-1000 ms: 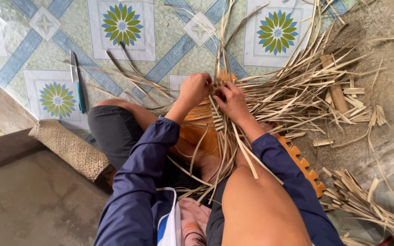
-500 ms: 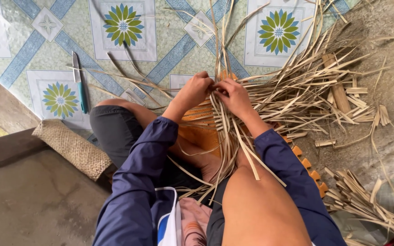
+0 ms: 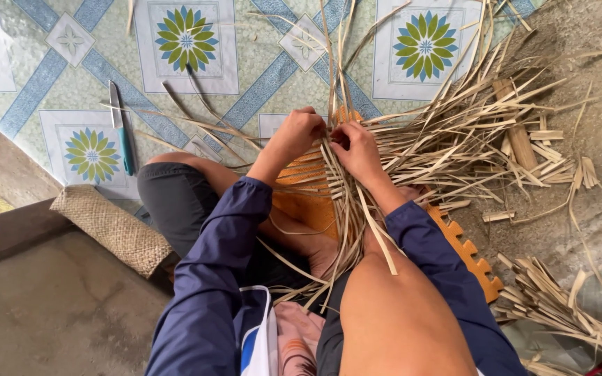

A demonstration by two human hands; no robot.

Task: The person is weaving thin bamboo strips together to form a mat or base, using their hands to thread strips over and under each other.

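Head camera, looking straight down, shows a bare knee (image 3: 398, 306) and dark blue sleeves (image 3: 210, 278) closest in, with the person sitting on the floor and an orange foam mat (image 3: 472, 254) with a toothed edge under the legs. Just beyond the knees lies the woven patch of pale strips (image 3: 336, 188), a small crossed section with loose ends trailing back over the lap. The left hand (image 3: 297, 136) sits at the patch's far left edge, fingers curled and closed on upright strips; the right hand (image 3: 357, 150) is just beside it, nearly touching, thumb and fingers pinching a strip where the weave ends. Judging by this, the step in hand is interlacing: one strip is being worked across the standing ones at the open edge. The next move seems to call for holding the uprights parted with the left hand while the right passes its strip through and presses it snug against the last row, without letting the finished crossings slip. Farther out to the right, a big fan of loose strips (image 3: 482, 132) spreads over the concrete. To the left, a knife with a teal handle (image 3: 121, 129) lies on the flower-patterned sheet (image 3: 182, 42), well apart from both hands, and a woven fibre mat (image 3: 109, 226) rests at a step's edge.
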